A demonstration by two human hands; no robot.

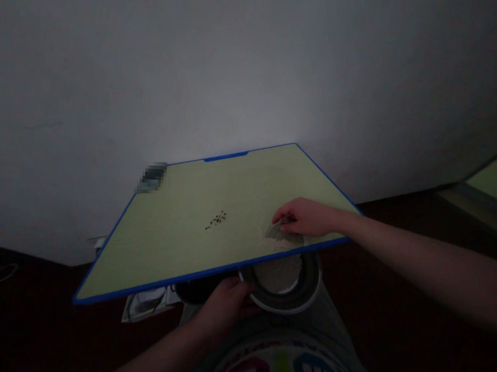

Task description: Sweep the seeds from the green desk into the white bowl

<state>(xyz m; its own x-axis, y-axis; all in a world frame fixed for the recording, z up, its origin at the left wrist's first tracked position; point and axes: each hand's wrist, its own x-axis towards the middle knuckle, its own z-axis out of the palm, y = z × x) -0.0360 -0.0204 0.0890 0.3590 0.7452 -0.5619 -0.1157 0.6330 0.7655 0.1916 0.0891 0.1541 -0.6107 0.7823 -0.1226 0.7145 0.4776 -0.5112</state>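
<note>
Head view, dim light: a pale green board with a blue edge tilts across the lap, its far side toward a bare grey wall. The right hand rests at the board's near right edge, fingers bent down and close together, tips on a small heap of pale grains. Whether they pinch anything, I cannot tell. A round bowl with a white rim sits just below that edge, partly hidden by the board and already holding more of the same grains. The left hand clasps the bowl's left rim, fingers curled around it. A cluster of dark specks lies apart in the middle of the board, left of the heap.

Risks, as I judge them: only part of the bowl's mouth shows beyond the edge, so grains pushed off at an angle could miss the rim and land on the patterned clothing or the dark floor. A one-sided hold could let the bowl tip. A jolt to the sloping board could roll the specks back into the heap
</note>
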